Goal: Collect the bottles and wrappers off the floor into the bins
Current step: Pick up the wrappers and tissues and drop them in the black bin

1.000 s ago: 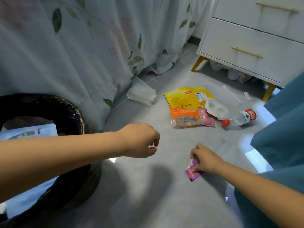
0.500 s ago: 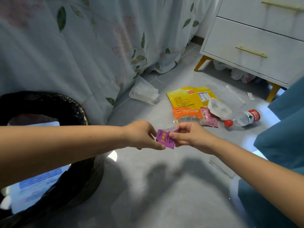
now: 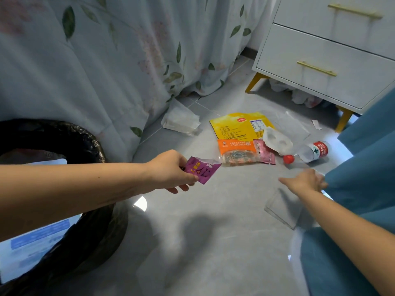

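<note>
Pinching crinkly purple wrapper (image 3: 202, 170) in left hand (image 3: 171, 171).
Right hand (image 3: 304, 180) empty, fingers spread, right of wrapper; black-lined round bin (image 3: 94, 150) left.

Bin (image 3: 70, 146) at left beside the curtain (image 3: 85, 71); wrapper pile (image 3: 241, 144) on the floor ahead, bottle (image 3: 307, 152) just right of it, drawer unit (image 3: 331, 52) behind.

- Both forearms are bare, with no sleeves in view.
- Left hand (image 3: 171, 170) and right hand (image 3: 305, 181) wear no gloves, rings or watch.
- Teal-blue fabric (image 3: 333, 263) (apparently the person's clothing) covers the lower body at right.
</note>
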{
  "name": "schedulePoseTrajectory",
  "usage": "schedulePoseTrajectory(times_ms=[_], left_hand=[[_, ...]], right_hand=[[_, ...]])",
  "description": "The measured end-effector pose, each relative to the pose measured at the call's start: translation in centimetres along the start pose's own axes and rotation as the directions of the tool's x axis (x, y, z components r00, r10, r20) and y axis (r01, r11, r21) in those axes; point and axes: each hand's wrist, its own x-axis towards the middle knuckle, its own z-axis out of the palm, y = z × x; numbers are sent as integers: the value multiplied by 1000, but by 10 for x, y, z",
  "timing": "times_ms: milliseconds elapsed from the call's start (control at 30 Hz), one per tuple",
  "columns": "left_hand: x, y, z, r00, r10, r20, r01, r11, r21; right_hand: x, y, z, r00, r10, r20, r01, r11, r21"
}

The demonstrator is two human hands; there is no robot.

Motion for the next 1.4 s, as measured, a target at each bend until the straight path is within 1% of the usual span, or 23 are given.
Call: schedulePoseTrajectory(times_ms=[33,67,100,167,300,433,500,567,600,667,700,767,833,867,933,1000,1067,1133,1233,1300,1400], left_hand=[[1,0,1,1000,-6,6,6,1000,1],[1,1,2,1000,-12,12,12,1000,1],[2,1,3,1000,-16,18,16,1000,-1],[4,3,4,999,-23,29,23,1000,-8],[6,5,5,999,-25,40,25,1000,5],[8,5,3,999,-38,38,37,999,15],[8,6,2,998,-45,37,44,999,24],[8,7,0,998,-55,42,54,998,36],[6,8,-2,997,-59,47,58,998,41],[-1,13,-7,997,-56,50,53,997,56],[-8,17,-11,998,-44,47,40,996,75],[-30,27,-24,999,9,41,-16,987,160],[-61,37,-42,997,76,31,-81,963,257],[-78,40,-55,995,101,17,-102,956,275],[-108,37,-88,994,106,-25,-96,962,257],[-131,24,-122,995,69,-71,-47,962,268],[-149,4,-148,996,-18,-91,42,961,272],[-161,-18,-165,986,-156,-55,165,955,246],[-165,-58,-177,922,-387,4,374,895,241],[-160,-84,-178,893,-449,36,420,858,295],[-150,-115,-175,877,-479,50,438,836,330]], right_hand=[[5,10,2,995,94,33,-91,992,-83],[7,18,4,984,158,81,-145,978,-152],[9,26,7,974,186,130,-157,967,-203],[10,37,13,964,166,208,-116,966,-231],[9,47,22,969,107,222,-72,984,-163],[8,45,21,970,57,238,-47,998,-45],[4,44,24,970,-20,244,13,999,30],[-4,38,28,954,-134,267,78,975,209],[-9,32,29,942,-194,274,102,942,319],[-25,12,26,902,-309,301,112,842,527],[-33,1,23,876,-365,316,117,795,596],[-53,-24,15,814,-467,345,137,732,668],[-75,-47,9,749,-543,381,124,679,724],[-86,-57,6,715,-573,401,111,659,744],[-108,-73,0,656,-625,423,104,629,770],[-127,-86,-4,612,-667,425,100,598,795],[-145,-95,-8,579,-694,427,93,577,812],[-159,-101,-11,558,-706,436,92,575,813],[-176,-109,-13,525,-715,461,100,590,801],[-184,-114,-13,512,-715,476,113,605,788],[-193,-120,-11,509,-713,482,127,616,777]])
